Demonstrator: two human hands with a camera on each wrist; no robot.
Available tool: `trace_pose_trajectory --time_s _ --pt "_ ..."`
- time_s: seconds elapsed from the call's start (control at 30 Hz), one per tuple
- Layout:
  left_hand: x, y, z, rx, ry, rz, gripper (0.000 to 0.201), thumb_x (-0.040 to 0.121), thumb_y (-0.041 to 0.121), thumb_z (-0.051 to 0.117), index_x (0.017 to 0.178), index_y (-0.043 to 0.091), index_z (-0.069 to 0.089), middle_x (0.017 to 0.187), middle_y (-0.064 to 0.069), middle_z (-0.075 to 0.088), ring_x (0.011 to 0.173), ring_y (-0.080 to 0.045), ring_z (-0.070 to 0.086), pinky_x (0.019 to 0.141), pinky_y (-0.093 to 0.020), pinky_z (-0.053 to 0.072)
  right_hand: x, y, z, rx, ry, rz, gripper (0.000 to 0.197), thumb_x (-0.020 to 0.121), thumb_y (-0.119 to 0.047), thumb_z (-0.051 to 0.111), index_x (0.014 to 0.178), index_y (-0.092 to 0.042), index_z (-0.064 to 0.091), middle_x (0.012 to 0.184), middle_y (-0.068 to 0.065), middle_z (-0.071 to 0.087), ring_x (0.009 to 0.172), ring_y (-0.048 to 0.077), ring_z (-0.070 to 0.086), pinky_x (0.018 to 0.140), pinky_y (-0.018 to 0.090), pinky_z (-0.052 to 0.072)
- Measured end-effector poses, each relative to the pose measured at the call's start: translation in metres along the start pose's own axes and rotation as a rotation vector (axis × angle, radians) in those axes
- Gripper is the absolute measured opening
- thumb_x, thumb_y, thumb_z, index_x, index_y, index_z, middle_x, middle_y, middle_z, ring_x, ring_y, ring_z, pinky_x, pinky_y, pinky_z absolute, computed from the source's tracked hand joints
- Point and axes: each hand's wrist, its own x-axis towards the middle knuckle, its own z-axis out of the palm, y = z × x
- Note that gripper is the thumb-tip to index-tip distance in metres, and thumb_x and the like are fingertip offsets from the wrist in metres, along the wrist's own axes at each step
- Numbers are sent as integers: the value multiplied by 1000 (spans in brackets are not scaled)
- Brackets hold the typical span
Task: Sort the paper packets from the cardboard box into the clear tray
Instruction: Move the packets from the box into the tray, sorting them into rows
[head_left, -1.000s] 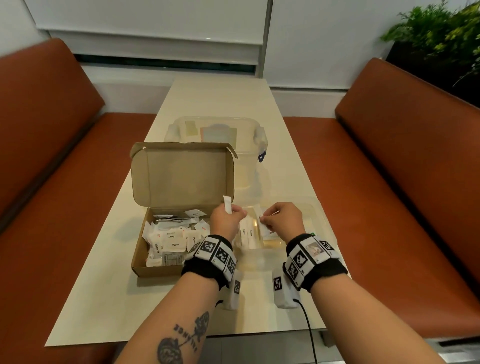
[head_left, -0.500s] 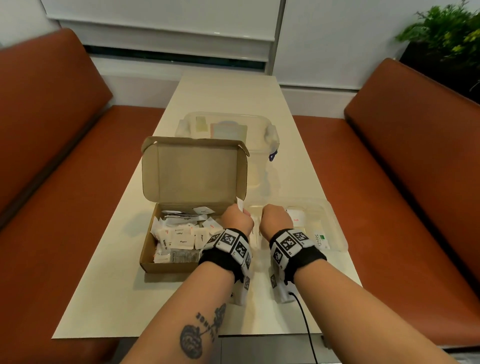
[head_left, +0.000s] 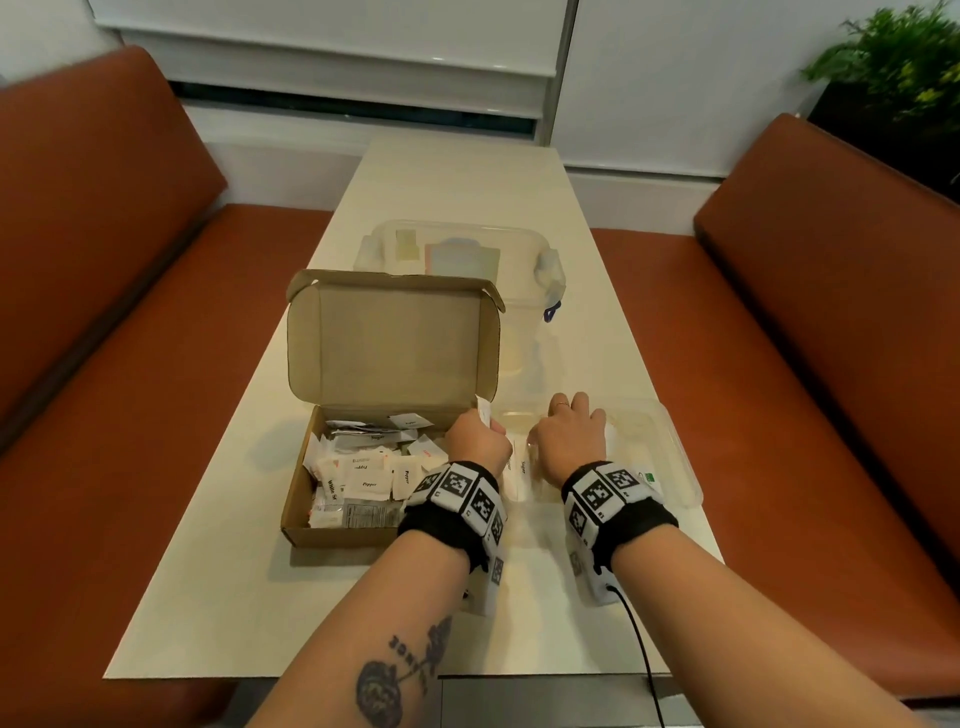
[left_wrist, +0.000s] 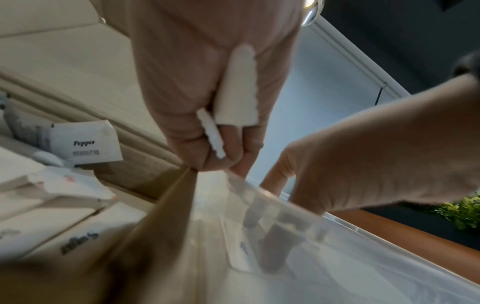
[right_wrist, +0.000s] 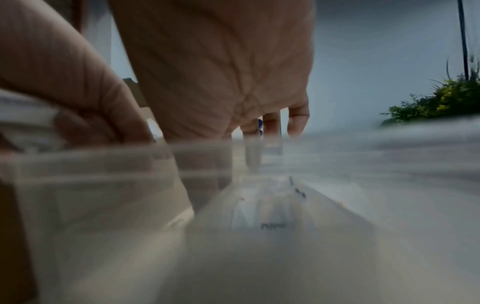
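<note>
Paper packets (head_left: 363, 475): a loose heap of white sachets in the base of the cardboard box (head_left: 332, 532), near-left on the tabletop (head_left: 249, 571). Printing reads "Pepper" on several, "Sugar" and "White" on others; the rest too small to read. The near-right corner of the heap is covered by the left wrist band.

Held packets (left_wrist: 237, 90): two narrow white ones pinched in the curled fingers of the left hand (head_left: 475, 441), above the box's right wall, where box meets tray. In the head view only a white tip shows above the knuckles.

Clear tray (head_left: 675, 467): shallow, transparent, just right of the box. Its dividers are faint and the compartments cannot be counted. A few sachets lie inside, one marked "Sugar" (head_left: 523, 467), and one with a green mark at the near-right is half hidden by the right wrist band.

Right hand (head_left: 569, 436): palm down over the tray's middle, fingers extended and reaching down into it; fingertips blurred behind the tray wall in both wrist views, so whether they touch a packet cannot be told.

Box lid (head_left: 395, 348): standing upright, screening the lower front of a lidded clear plastic tub (head_left: 519, 249) behind it.

Surroundings: brown bench seats (head_left: 130, 312) either side, green plant (head_left: 893, 67) far right, partly cut off.
</note>
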Motion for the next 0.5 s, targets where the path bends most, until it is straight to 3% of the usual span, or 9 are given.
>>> trace_pose_trajectory --time_s 0.23,0.33,0.5 --pt "0 -1 0 6 4 9 21 84 -6 54 102 0 63 108 -17 65 101 -34 62 81 -35 50 -3 0 1 5 73 14 32 86 -21 59 117 -25 64 134 7 39 121 30 32 97 41 30" --pt "0 0 1 3 10 2 22 84 -5 54 104 -1 63 109 -17 65 101 -33 62 76 -31 47 -2 1 2 13 46 19 32 86 -23 58 118 -25 63 128 4 47 120 28 33 96 41 30" --pt "-1 -1 1 17 21 6 19 84 -6 54 99 1 64 109 -17 65 102 -32 61 82 -33 48 -1 2 7 69 2 -14 30 91 -19 47 117 -22 63 125 0 55 119 27 37 95 39 32"
